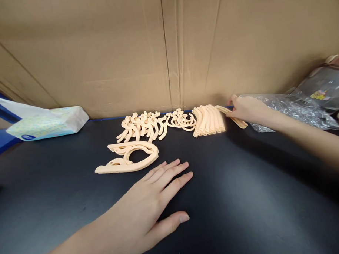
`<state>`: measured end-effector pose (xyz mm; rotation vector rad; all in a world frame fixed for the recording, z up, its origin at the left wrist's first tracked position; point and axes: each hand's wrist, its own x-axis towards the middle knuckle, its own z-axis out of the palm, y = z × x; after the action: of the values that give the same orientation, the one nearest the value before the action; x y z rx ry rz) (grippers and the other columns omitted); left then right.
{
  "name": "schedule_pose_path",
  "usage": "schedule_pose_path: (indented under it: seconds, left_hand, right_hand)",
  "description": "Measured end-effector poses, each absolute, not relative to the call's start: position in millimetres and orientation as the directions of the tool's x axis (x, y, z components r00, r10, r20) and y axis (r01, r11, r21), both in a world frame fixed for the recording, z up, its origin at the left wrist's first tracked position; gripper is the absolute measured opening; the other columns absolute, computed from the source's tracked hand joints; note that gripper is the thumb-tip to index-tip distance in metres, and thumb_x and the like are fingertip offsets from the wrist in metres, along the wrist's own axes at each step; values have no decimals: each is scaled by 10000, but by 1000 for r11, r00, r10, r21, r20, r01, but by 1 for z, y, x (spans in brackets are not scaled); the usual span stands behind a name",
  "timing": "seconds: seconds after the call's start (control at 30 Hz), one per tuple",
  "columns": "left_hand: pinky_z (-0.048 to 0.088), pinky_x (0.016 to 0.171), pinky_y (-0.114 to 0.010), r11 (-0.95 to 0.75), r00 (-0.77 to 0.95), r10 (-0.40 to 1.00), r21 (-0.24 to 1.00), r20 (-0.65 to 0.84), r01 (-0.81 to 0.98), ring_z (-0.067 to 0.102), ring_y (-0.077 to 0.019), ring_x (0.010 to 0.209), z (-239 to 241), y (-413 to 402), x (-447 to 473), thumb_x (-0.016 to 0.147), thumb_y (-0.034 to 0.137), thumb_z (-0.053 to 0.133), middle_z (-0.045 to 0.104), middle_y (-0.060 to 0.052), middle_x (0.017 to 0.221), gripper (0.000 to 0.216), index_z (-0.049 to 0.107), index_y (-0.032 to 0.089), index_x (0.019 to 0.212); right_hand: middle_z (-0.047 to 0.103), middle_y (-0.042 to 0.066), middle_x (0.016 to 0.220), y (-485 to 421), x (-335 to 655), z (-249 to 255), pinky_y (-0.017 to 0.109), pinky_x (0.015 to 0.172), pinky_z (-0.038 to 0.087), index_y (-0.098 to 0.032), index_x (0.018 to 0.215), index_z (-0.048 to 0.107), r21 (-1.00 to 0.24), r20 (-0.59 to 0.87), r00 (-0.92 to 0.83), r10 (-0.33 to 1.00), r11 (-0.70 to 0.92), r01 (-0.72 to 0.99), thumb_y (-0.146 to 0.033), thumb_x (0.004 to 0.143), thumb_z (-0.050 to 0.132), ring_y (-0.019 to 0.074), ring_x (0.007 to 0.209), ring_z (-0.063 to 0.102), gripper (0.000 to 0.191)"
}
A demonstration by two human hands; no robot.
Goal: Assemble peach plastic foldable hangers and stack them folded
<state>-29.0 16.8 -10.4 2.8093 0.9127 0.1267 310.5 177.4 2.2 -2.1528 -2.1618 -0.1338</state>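
Note:
My left hand (158, 201) lies palm down on the black table, fingers stretched out and thumb apart, holding nothing. Just beyond its fingertips lie folded peach plastic travel hangers (140, 165), stacked together. At the back right, my right hand (248, 108) pinches a curved peach hanger arm (238, 122); its fingertips are partly hidden. Beside it, to the left, several matching hanger arms (209, 120) lie in a neat row. Further left are a heap of small curved hooks (183, 120) and a pile of shorter curved hanger pieces (143, 126).
A tissue pack (55, 123) with a tissue sticking out stands at the back left. Crumpled clear plastic bags (296, 109) lie at the back right, behind my right forearm. A tall cardboard wall (114, 58) closes off the rear of the black table (244, 213).

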Motion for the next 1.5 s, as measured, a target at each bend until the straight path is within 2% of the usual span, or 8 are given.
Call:
schedule_pose_path:
  seconds: [0.27, 0.37, 0.53, 0.67, 0.8, 0.9, 1.23, 1.5]
  left_hand:
    - [322, 1145, -475, -803, 815, 579, 197, 30, 563, 293, -250, 1416, -7, 14, -27, 965, 458, 416, 308, -34, 1541, 565, 298, 239, 1472]
    - [308, 1151, -471, -798, 811, 584, 209, 32, 566, 278, -247, 1423, -6, 13, -27, 969, 445, 421, 312, -35, 1540, 555, 298, 241, 1471]
    - [347, 1135, -410, -734, 755, 650, 323, 80, 598, 357, -233, 1382, -7, 10, -30, 964, 405, 460, 377, -46, 1507, 562, 272, 249, 1471]
    - [390, 1082, -366, -637, 608, 762, 427, 223, 641, 435, -215, 1304, -8, 8, -31, 966, 386, 462, 451, -48, 1428, 519, 290, 266, 1442]
    - [453, 936, -337, -660, 606, 743, 464, 286, 591, 549, -194, 1086, -7, 7, -28, 932, 385, 536, 589, -31, 1180, 381, 460, 252, 1282]
    - [459, 812, -326, -690, 649, 710, 453, 273, 565, 562, -181, 924, -6, 6, -25, 884, 372, 613, 616, -11, 1023, 298, 545, 237, 1140]
    - [401, 721, -309, -734, 745, 636, 454, 200, 504, 516, -166, 815, -4, 3, -21, 837, 222, 624, 612, -1, 929, 194, 594, 218, 1029]
    - [394, 713, -302, -738, 759, 624, 457, 185, 496, 507, -161, 798, -1, 4, -22, 839, 216, 615, 606, -2, 919, 194, 600, 209, 1033]
  right_hand:
    - [649, 127, 832, 166, 305, 25, 334, 610, 381, -113, 1086, 507, -126, 224, 53, 973, -25, 992, -390, 778, 580, 272, 795, 614, 421]
    - [663, 79, 794, 151, 299, 41, 333, 601, 397, -157, 1064, 489, -174, 266, 47, 963, 0, 985, -330, 724, 634, 240, 716, 605, 408]
    - [648, -3, 775, 95, 273, 46, 301, 599, 449, -230, 984, 454, -329, 378, -217, 900, 349, 877, -279, 695, 649, 181, 642, 604, 352]
    - [608, -29, 793, 32, 240, 29, 230, 523, 416, -236, 999, 431, -388, 267, -457, 848, 529, 755, -176, 725, 599, 121, 593, 564, 327]
    - [581, -9, 887, -6, 218, 9, 226, 590, 412, -226, 985, 436, -330, 292, -612, 735, 678, 657, -72, 748, 536, 115, 676, 532, 300]
    - [571, 1, 875, -13, 212, 1, 253, 650, 412, -207, 967, 429, -291, 353, -667, 656, 754, 588, -42, 760, 514, 137, 725, 504, 278]
    - [562, -11, 877, -15, 208, -9, 266, 684, 404, -207, 946, 443, -351, 327, -659, 677, 734, 581, -39, 771, 522, 135, 739, 481, 256]
    - [565, -11, 878, -14, 209, -10, 278, 699, 393, -200, 924, 445, -363, 312, -674, 670, 740, 567, -77, 802, 536, 137, 747, 477, 196]
